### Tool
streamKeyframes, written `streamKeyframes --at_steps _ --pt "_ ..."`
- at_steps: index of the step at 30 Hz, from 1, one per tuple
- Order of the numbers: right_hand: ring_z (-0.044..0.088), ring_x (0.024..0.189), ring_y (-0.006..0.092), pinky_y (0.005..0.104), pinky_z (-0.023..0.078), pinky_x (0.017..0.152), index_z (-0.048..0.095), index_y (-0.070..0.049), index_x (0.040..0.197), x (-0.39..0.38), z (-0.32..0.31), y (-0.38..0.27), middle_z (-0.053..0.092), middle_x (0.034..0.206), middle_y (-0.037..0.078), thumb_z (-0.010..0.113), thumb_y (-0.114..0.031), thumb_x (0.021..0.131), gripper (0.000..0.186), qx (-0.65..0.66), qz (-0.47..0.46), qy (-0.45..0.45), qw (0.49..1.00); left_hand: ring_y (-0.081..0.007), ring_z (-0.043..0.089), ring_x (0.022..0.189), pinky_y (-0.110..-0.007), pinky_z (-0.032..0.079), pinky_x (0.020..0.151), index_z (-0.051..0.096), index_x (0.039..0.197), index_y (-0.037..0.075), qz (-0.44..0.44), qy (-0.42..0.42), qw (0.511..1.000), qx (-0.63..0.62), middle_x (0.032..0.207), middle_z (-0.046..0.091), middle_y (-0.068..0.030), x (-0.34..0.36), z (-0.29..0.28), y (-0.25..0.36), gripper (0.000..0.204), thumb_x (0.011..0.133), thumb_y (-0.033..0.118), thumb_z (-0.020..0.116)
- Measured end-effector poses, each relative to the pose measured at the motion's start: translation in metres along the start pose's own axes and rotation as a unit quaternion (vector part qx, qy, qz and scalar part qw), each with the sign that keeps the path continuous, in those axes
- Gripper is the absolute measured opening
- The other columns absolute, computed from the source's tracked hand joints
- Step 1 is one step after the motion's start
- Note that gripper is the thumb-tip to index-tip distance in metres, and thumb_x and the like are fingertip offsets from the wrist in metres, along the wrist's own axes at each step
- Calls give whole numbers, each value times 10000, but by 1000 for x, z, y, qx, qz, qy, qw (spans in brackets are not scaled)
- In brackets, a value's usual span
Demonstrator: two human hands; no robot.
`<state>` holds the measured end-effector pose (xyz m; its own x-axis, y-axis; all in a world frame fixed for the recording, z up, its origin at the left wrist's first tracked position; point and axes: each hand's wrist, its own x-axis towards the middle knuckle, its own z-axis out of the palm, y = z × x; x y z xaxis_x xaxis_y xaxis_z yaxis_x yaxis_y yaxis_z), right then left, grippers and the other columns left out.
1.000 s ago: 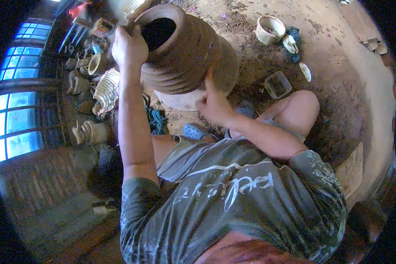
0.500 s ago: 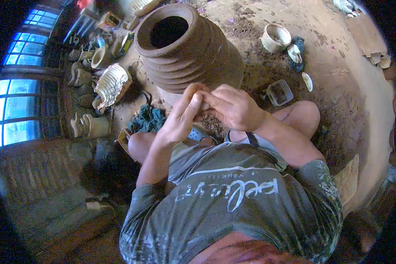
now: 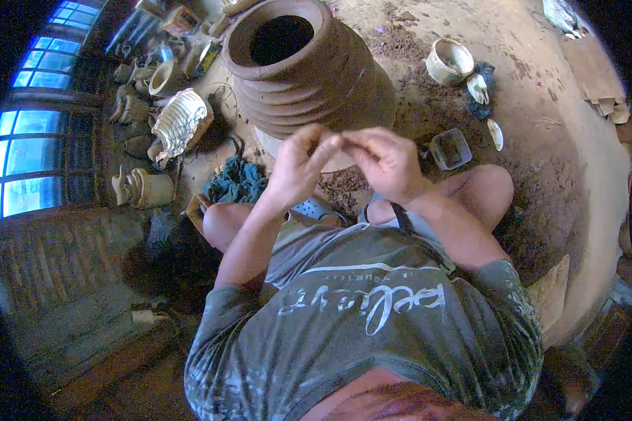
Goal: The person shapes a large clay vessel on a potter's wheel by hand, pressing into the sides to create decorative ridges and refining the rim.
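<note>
1. In front of the chest, the left hand (image 3: 298, 165) and right hand (image 3: 386, 165) meet, fingertips pinched together on a small pale lump of clay (image 3: 336, 142).
2. Just beyond them stands the big ribbed clay pot (image 3: 309, 77), upright, mouth open.
3. A small clear tub (image 3: 451, 149) sits to the right.

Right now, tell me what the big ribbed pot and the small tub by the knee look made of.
Big ribbed pot: probably unfired clay, matte brown, stacked coil-like ridges, no glaze shine.
Small tub: likely clear plastic, since its rim and walls look see-through; contents unclear.
</note>
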<state>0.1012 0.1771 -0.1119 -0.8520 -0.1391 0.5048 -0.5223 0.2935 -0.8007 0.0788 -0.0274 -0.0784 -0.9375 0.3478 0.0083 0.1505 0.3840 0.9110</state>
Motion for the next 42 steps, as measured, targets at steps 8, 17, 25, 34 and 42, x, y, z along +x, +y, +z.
streamKeyframes --at_steps 8,17,25,34,42 --pt "745 926 223 334 570 788 755 -12 1097 31 -19 16 769 1036 170 769 -148 919 225 41 277 61 958 -413 616 932 -503 474 825 623 984 -22 268 439 797 315 942 657 -204 117 -95 63 322 990 295 679" --pt "736 836 337 413 582 749 766 -25 1005 43 10 26 747 945 178 770 -189 905 192 -79 79 138 984 -475 572 1204 -503 474 1014 566 1257 -44 63 284 891 350 1245 610 -311 156 -99 59 507 1000 385 648" --pt "744 797 259 333 583 680 743 -6 964 51 30 36 752 878 146 838 -98 842 180 -159 -50 134 977 -430 607 1193 -485 485 1013 570 1367 17 97 204 925 305 1253 642 -270 149 -101 74 456 987 246 674" --pt "728 714 262 358 574 642 696 -29 844 55 43 33 740 823 140 883 -147 796 226 -163 -33 120 979 -385 606 1244 -468 485 1031 529 1462 71 113 132 940 295 1346 630 -240 155 -108 82 543 960 190 700" --pt "623 600 151 315 507 590 687 -31 745 68 6 40 698 676 80 945 -248 739 337 -116 175 77 975 -370 636 1199 -443 516 1029 488 1426 -36 62 61 938 337 1348 628 -249 159 -120 86 590 956 228 727"
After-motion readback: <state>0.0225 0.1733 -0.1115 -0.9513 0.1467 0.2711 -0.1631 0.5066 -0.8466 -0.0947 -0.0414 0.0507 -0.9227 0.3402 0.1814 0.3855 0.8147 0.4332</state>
